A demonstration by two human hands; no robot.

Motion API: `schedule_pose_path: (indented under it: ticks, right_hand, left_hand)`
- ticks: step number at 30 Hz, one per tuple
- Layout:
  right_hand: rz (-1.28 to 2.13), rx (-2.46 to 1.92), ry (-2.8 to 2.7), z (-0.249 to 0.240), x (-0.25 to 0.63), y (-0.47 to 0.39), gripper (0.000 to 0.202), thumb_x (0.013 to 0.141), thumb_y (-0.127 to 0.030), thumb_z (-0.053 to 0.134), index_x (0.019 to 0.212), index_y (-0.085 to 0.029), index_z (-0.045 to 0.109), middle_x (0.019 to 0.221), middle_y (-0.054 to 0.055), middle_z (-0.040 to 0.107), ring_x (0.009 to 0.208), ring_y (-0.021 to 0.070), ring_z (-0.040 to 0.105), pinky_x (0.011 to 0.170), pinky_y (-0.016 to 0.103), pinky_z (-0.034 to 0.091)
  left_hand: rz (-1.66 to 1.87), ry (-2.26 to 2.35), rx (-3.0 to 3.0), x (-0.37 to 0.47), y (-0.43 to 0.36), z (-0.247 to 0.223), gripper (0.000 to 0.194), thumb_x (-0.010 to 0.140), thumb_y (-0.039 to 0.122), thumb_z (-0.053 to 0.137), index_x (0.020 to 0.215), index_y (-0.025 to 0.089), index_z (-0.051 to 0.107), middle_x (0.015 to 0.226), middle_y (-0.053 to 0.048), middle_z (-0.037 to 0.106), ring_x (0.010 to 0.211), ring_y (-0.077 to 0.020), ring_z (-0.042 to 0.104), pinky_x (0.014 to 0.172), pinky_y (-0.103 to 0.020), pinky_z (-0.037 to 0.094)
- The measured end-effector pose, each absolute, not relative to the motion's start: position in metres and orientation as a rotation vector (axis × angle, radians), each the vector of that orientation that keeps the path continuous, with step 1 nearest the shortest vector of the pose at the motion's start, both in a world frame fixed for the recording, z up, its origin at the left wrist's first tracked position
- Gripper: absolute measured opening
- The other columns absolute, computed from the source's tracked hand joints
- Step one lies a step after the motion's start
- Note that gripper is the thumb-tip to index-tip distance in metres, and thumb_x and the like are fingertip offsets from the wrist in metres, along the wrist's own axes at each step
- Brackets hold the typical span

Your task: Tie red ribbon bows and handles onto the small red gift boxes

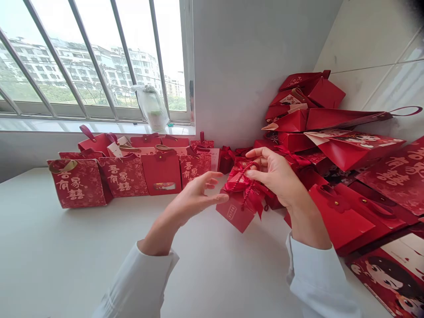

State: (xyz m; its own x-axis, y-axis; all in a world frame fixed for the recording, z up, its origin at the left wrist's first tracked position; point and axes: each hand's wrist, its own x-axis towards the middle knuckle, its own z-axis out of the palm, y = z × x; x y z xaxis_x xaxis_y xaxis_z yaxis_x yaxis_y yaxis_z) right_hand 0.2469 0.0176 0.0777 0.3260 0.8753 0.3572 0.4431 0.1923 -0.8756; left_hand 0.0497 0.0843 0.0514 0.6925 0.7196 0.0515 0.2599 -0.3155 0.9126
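A small red gift box with a red ribbon bow and twisted cord handles is near the middle of the white table. My right hand pinches the cord at the top of the box between thumb and fingers. Just left of the box is my left hand, its fingers and thumb apart, holding nothing. The thumb tip of that hand comes close to the box's left side; whether it touches cannot be made out.
Red gift bags stand in rows along the wall at the left. A large heap of red bags and boxes fills the right side. A translucent bag stands on the sill by the barred window. The white table runs beneath.
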Motion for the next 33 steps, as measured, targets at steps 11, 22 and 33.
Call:
schedule_pose_path:
  ticks: [11,22,33]
  right_hand:
    - [0.650,-1.486,-1.360,0.072,0.216,0.023,0.026,0.075,-0.013,0.060,0.099,-0.022,0.054,0.075,-0.003,0.063,0.055,0.0100,0.063,0.052,0.021,0.053]
    - [0.685,-1.413,-1.408,0.059,0.207,0.037,0.024,0.075,-0.013,0.059,0.097,-0.022,0.056,0.078,-0.003,0.061,0.067,0.0123,0.064,0.057,0.023,0.055]
    - [0.695,-1.524,-1.595,0.051,0.210,0.037,0.034,0.074,-0.009,0.053,0.106,-0.023,0.052,0.087,0.000,0.066,0.075,0.0132,0.065,0.063,0.023,0.050]
  left_hand:
    - [0.897,0.829,2.162,0.067,0.077,0.047,0.020,0.081,0.028,0.059,0.099,0.021,0.064,0.098,-0.003,0.068,0.090,-0.0193,0.064,0.072,-0.028,0.051]
    - [1.008,0.983,2.295,0.062,0.088,0.046,0.010,0.081,0.023,0.055,0.083,0.020,0.065,0.087,-0.001,0.068,0.081,-0.0160,0.062,0.070,-0.026,0.047]
    - [1.021,1.033,1.985,0.059,0.097,0.037,0.004,0.080,0.022,0.049,0.083,0.021,0.051,0.084,0.001,0.061,0.061,-0.0119,0.061,0.055,-0.023,0.045]
